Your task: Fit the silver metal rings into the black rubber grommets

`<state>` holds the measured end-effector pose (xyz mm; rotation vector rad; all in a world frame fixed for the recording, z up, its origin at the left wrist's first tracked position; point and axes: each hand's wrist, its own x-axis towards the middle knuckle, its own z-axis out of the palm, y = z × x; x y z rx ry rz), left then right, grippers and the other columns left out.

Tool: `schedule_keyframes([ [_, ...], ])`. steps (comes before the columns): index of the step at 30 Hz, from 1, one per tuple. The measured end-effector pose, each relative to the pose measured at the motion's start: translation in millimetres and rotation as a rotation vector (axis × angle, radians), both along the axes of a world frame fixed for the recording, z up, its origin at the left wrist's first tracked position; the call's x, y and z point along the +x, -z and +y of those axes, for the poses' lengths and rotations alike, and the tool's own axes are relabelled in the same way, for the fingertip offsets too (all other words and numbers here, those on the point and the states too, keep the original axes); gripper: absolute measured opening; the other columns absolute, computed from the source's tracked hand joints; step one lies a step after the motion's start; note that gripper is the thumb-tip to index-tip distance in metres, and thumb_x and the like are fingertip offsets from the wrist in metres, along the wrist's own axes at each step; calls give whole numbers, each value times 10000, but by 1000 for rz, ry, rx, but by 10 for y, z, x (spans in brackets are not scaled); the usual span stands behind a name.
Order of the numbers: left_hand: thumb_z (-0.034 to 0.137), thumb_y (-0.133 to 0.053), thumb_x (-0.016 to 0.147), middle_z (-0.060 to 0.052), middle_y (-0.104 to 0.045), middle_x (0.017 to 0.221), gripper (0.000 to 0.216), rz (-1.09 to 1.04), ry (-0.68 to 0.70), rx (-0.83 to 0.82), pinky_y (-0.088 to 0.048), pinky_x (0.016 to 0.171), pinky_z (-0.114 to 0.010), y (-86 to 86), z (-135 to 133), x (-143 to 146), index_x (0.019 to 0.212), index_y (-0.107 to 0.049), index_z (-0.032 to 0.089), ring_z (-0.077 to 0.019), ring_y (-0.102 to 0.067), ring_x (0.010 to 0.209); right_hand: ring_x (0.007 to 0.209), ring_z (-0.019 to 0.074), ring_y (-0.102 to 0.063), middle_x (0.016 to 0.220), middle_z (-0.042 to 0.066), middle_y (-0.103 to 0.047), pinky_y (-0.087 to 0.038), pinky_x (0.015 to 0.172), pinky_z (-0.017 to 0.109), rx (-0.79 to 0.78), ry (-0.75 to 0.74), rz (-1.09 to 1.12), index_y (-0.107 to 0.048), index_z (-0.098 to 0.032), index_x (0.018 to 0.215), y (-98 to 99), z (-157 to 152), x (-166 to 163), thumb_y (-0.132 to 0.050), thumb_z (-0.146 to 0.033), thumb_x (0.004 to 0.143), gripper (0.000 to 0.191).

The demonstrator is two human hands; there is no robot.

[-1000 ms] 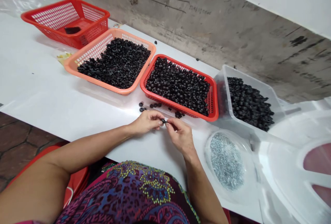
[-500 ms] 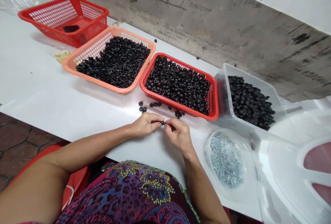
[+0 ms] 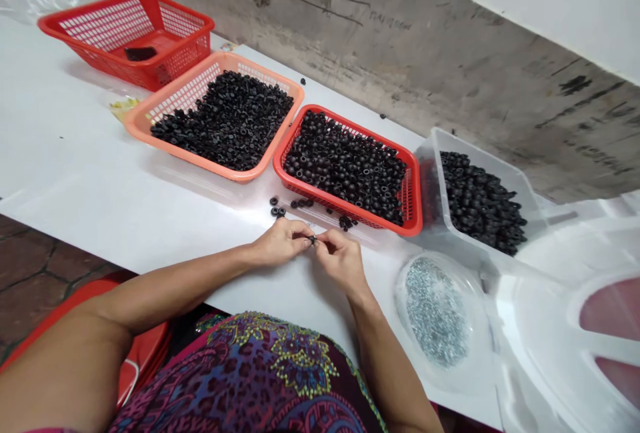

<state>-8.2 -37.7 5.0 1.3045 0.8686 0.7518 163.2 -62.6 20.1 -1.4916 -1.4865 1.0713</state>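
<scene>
My left hand (image 3: 280, 241) and my right hand (image 3: 339, 261) meet over the white table (image 3: 90, 166), fingertips pinched together on a small black ring part (image 3: 313, 239). Just beyond them lie a few loose black rings (image 3: 277, 207) on the table. Behind those stands a red basket (image 3: 413, 209) full of black rings. A clear round dish of tiny silver parts (image 3: 436, 309) sits to the right of my right hand.
An orange basket (image 3: 145, 127) of black parts is to the left, with a nearly bare red basket (image 3: 100, 13) behind it. A clear tub (image 3: 435, 146) of black parts stands at the right, white plastic trays (image 3: 565, 326) beyond. A concrete wall runs along the table's far edge.
Both hands have drawn a little closer together around the black part; the right hand shifted slightly left. The view moved a little.
</scene>
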Motion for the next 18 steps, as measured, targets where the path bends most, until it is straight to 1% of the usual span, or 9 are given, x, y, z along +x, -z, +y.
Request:
schedule_keyframes([
  [2, 139, -569, 786, -11, -645, 703, 149, -5, 17, 50, -430, 671, -267, -17, -12, 2, 817, -714, 152, -132, -544, 669, 483, 123, -531, 547, -9, -628, -423, 445, 235, -93, -35, 134, -683, -193, 666, 14, 16, 36, -738, -288, 693, 114],
  [4, 149, -549, 820, -30, -668, 788, 165, 4, 42, 132, -444, 736, -285, -41, -26, 1, 842, -712, 158, -150, -577, 752, 462, 127, -565, 544, -8, -649, -456, 432, 234, -235, -85, 346, -682, -189, 695, 35, 48, 95, -826, -342, 645, 216],
  [5, 155, -540, 837, -34, -665, 815, 174, 9, 51, 180, -447, 761, -293, -51, -34, 1, 856, -712, 163, -155, -581, 779, 463, 128, -582, 546, -10, -656, -468, 430, 230, -288, -101, 436, -676, -189, 702, 45, 65, 125, -863, -358, 614, 266],
  [7, 167, -530, 865, -38, -639, 833, 186, 6, 57, 282, -455, 804, -311, -55, -50, 0, 879, -715, 176, -160, -573, 806, 489, 126, -615, 572, -7, -678, -491, 444, 217, -348, -129, 544, -675, -189, 725, 59, 90, 170, -905, -360, 585, 319],
  [10, 184, -541, 880, -59, -583, 904, 185, -25, 30, 392, -468, 866, -341, -19, -65, 5, 921, -721, 192, -178, -558, 880, 583, 131, -671, 679, 25, -729, -551, 533, 225, -392, -218, 614, -710, -182, 809, 58, 98, 194, -912, -373, 609, 343],
  [12, 190, -565, 876, -77, -550, 981, 173, -24, 4, 433, -464, 922, -368, 21, -67, 11, 937, -726, 200, -199, -545, 967, 696, 145, -705, 801, 53, -753, -595, 648, 259, -426, -287, 659, -744, -174, 901, 51, 87, 188, -905, -409, 623, 399],
  [14, 190, -578, 877, -86, -528, 1030, 170, -14, -5, 471, -451, 975, -397, 58, -62, 19, 944, -734, 204, -214, -531, 1030, 810, 162, -717, 915, 69, -755, -607, 763, 299, -465, -343, 697, -762, -174, 995, 49, 75, 173, -894, -431, 638, 459],
  [16, 193, -574, 889, -88, -520, 1042, 177, -18, -9, 507, -451, 993, -417, 84, -52, 26, 950, -739, 205, -216, -532, 1044, 884, 179, -715, 977, 75, -753, -601, 829, 329, -470, -362, 722, -768, -182, 1043, 58, 69, 156, -885, -427, 654, 474],
  [18, 200, -566, 900, -87, -527, 1047, 186, -28, -21, 526, -472, 976, -418, 101, -38, 31, 967, -739, 209, -210, -541, 1036, 900, 190, -715, 990, 73, -756, -597, 840, 339, -431, -346, 736, -777, -185, 1035, 75, 72, 140, -889, -405, 653, 455],
])
